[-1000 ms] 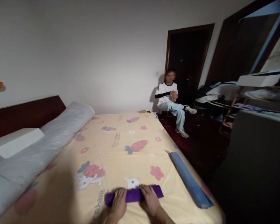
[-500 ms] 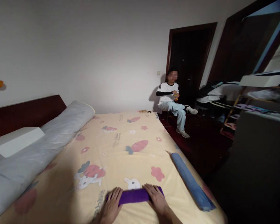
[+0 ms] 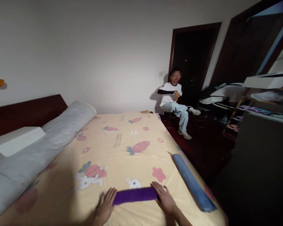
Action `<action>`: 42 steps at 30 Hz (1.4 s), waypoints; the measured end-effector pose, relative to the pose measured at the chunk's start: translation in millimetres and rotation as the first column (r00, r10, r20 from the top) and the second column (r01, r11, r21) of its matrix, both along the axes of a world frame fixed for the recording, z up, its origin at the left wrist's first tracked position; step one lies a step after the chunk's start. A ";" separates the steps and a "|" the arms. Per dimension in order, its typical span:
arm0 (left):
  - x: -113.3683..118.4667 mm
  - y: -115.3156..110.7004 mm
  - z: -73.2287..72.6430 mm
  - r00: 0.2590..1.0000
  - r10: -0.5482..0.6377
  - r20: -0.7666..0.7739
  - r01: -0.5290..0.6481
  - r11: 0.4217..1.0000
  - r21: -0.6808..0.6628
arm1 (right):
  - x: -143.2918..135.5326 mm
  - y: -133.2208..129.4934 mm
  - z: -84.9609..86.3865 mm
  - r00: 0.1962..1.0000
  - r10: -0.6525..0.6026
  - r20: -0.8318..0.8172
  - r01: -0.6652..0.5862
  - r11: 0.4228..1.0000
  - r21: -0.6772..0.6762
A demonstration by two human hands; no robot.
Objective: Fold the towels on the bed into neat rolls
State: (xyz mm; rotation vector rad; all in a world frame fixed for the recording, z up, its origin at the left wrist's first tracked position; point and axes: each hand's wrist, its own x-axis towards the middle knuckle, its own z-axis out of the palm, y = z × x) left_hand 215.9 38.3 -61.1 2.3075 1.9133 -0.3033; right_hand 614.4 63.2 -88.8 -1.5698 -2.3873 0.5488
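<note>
Both hands lie flat and spread on the bed [image 3: 103, 157], the left hand [image 3: 107, 202] touching the 9 o'clock end of a purple cloth strip [image 3: 135, 196], the right hand [image 3: 164, 197] laying its fingers over the 3 o'clock end. Clock directions run from this strip. Between 2 and 3 o'clock a rolled blue cloth [image 3: 192, 180] lies near the bed's edge. Near 10 o'clock a white box [image 3: 21, 141] sits against a long grey roll [image 3: 47, 146]; its contents are hidden. Toward 2 o'clock a rack [image 3: 237, 106] bears a white container [image 3: 266, 82], inside not visible, above clear plastic [image 3: 265, 95] and lilac slippers [image 3: 251, 109]. At 1 o'clock a seated person [image 3: 172, 97] holds a small orange object [image 3: 176, 96].
</note>
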 end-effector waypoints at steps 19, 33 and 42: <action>130.8 39.5 5.2 0.927 0.039 0.374 -0.085 0.990 0.108 | -126.8 11.2 35.7 0.995 0.019 -0.096 -0.009 0.995 0.097; 126.0 43.6 -87.7 0.991 -0.001 0.132 -0.082 0.775 0.627 | -128.3 18.8 -28.2 0.999 0.006 -0.038 0.006 0.951 0.309; 128.6 40.3 -83.9 0.991 -0.034 0.132 -0.061 0.759 0.649 | -127.5 19.7 -40.7 0.999 0.011 -0.034 -0.001 0.960 0.280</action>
